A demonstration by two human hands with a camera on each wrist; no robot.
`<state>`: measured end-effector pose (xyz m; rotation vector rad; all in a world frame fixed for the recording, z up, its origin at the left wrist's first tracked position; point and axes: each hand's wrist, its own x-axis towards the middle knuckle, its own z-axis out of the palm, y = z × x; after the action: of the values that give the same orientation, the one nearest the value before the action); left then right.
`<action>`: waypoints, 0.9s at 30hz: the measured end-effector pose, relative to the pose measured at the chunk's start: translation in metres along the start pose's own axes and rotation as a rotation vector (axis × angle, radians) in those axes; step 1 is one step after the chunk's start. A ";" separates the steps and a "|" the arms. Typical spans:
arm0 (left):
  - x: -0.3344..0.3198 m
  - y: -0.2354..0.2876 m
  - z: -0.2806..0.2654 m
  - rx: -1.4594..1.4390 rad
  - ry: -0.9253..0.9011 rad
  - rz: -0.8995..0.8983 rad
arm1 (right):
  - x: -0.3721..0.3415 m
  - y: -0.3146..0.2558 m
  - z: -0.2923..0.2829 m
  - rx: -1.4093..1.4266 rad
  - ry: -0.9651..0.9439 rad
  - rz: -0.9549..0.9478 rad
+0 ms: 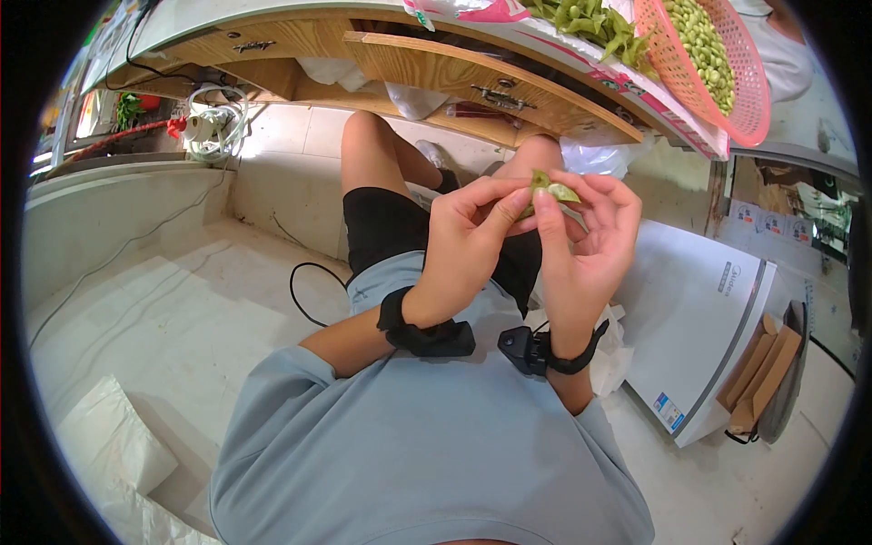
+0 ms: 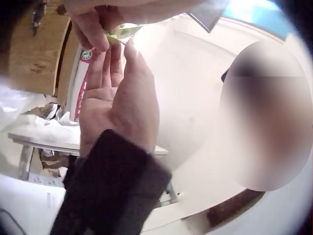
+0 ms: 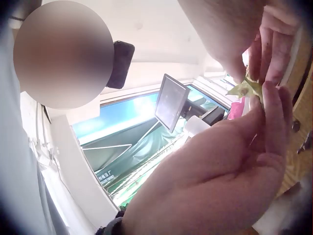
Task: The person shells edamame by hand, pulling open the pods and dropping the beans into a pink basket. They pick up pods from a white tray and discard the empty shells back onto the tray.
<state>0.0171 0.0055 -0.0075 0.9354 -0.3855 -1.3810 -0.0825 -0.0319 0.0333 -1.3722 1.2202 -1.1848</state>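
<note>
A green bean pod (image 1: 562, 193) is held between both hands, above the person's lap. It looks split, with a pale inner side showing in the head view. My left hand (image 1: 461, 243) pinches one side with thumb and forefinger. From the other side, the thumb and fingers of my right hand (image 1: 590, 241) grip it, and the thumbs lie nearly side by side. The right wrist view shows the pod (image 3: 247, 89) with pointed, spread ends at the fingertips. In the left wrist view, fingers partly hide the pod (image 2: 128, 32).
On the table, a pink basket (image 1: 750, 91) holds shelled green beans beside a heap of pods (image 1: 590, 27). Below the tabletop, a wooden drawer (image 1: 436, 68) stands pulled out toward the knees. A white Midea appliance (image 1: 690, 309) is at the right, a coiled white cable (image 1: 218, 127) at the left.
</note>
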 end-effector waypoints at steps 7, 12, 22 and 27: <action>0.000 -0.005 0.006 0.168 0.070 0.141 | 0.004 0.002 -0.007 0.000 -0.045 0.076; 0.003 -0.003 0.001 0.406 0.057 0.285 | 0.006 0.012 -0.016 0.060 -0.081 0.114; 0.007 0.000 -0.004 0.652 0.024 0.433 | 0.000 0.026 -0.012 0.203 0.004 0.195; 0.011 0.000 -0.009 0.645 -0.043 0.402 | 0.002 0.033 -0.016 0.195 -0.011 0.237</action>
<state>0.0258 -0.0015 -0.0155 1.2624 -1.0322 -0.9111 -0.1018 -0.0378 0.0026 -1.0579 1.1891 -1.0959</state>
